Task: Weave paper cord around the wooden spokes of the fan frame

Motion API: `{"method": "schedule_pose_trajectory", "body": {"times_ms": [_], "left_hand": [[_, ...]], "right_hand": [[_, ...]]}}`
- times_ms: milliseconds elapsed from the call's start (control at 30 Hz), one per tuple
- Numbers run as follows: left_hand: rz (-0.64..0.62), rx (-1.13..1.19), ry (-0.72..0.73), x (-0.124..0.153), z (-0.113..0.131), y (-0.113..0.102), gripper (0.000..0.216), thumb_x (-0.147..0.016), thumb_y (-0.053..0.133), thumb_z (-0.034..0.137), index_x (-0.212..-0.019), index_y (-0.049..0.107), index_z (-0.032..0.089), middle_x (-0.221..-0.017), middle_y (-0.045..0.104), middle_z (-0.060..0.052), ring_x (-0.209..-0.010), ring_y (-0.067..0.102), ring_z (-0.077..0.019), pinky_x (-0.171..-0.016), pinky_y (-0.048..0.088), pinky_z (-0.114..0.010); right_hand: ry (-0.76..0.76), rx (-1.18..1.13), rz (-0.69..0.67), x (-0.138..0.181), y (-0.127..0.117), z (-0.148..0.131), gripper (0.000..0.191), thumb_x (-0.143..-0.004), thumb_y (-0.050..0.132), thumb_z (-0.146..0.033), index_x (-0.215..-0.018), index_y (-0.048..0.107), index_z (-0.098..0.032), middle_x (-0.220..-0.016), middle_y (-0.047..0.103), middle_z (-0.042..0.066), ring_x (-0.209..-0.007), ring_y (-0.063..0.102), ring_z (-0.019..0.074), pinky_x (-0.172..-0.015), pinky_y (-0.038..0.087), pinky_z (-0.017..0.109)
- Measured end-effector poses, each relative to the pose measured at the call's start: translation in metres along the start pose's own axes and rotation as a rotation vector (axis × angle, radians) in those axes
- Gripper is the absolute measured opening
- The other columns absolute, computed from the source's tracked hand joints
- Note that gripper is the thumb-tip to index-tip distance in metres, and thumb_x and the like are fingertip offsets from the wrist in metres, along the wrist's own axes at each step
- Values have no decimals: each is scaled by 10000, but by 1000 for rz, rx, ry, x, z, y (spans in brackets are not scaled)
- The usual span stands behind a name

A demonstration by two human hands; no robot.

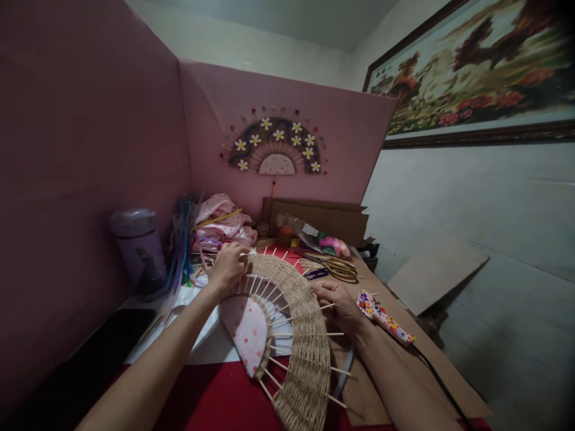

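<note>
A half-round woven fan [309,335] is tilted in front of me, its band of tan twine wound over thin wooden sticks. The stick ends poke out past the outer edge. At its centre is a white half-disc of cloth [251,332] with pink-red spots. My left hand [230,266] is closed on the fan's far left end, fingertips partly hidden. On the outer right edge, my right hand [339,302] pinches the band with curled fingers beside a protruding stick.
A patterned glue gun [384,317] with a black cord lies right. Behind it are gold-handled scissors [341,269] and a blue cutter [315,273]. A purple tumbler [141,254] stands left, near spotted cloth [222,218]. A flower-decorated fan [278,140] hangs on the pink panel.
</note>
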State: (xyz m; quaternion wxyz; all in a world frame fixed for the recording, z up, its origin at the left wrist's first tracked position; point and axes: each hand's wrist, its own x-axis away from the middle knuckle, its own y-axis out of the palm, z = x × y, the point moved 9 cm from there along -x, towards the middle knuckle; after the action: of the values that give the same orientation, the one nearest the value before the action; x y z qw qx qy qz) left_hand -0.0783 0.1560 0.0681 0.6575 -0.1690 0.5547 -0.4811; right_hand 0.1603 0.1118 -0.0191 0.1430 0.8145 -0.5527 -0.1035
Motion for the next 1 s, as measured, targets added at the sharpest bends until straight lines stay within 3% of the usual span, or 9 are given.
{"method": "schedule_pose_trajectory", "body": {"times_ms": [133,300,467,567,700,867,1000], "left_hand": [[-219,-138,86,-21,9,24,302,-783,431,154,-933,686,215,-936,618,-71,-905,486,-217,-769,396,-314],[-314,-189,124,-37,10,38,252,-756,481,198,-841,713,247,-926,587,-91,-935,468,-256,-761,386,-361],[-424,-196,242,-45,15,51,238,-727,504,142,-820,697,248,-1116,555,-46,-1132,362,-261,-928,283,-427],[-526,-190,264,-51,12,62,229,-739,498,116,-829,681,219,-1106,576,-43,-1166,350,-253,-961,257,-448],[-703,-169,218,-58,3,82,174,-818,505,209,-921,633,151,-1031,595,-65,-1025,499,-217,-881,389,-425],[-913,-108,138,-57,-5,101,327,-834,515,334,-1095,538,138,-1085,561,-73,-903,569,-192,-747,492,-376],[-941,-32,110,-58,-3,97,211,-802,553,258,-944,601,109,-909,610,-44,-798,580,-162,-691,488,-316]], "right_hand": [[11,12,5,0,-2,3,249,-700,690,-334,-667,558,-126,-454,248,-105,-375,145,-2,-351,74,155],[11,29,10,0,-3,2,261,-700,687,-350,-669,550,-131,-450,236,-109,-366,139,0,-342,74,159],[5,50,18,0,-3,1,261,-701,684,-355,-663,552,-132,-439,241,-109,-361,148,3,-339,78,161],[1,44,16,0,-3,1,262,-704,680,-355,-654,553,-132,-430,241,-109,-356,147,2,-340,79,165],[-5,38,22,0,-3,0,249,-701,684,-345,-662,565,-130,-430,241,-109,-359,144,3,-344,70,169],[13,14,37,0,-5,2,257,-674,703,-350,-654,563,-135,-422,251,-109,-358,135,4,-351,55,176],[8,7,31,-1,-6,3,248,-679,700,-343,-650,568,-135,-421,250,-107,-361,139,6,-358,59,179]]}}
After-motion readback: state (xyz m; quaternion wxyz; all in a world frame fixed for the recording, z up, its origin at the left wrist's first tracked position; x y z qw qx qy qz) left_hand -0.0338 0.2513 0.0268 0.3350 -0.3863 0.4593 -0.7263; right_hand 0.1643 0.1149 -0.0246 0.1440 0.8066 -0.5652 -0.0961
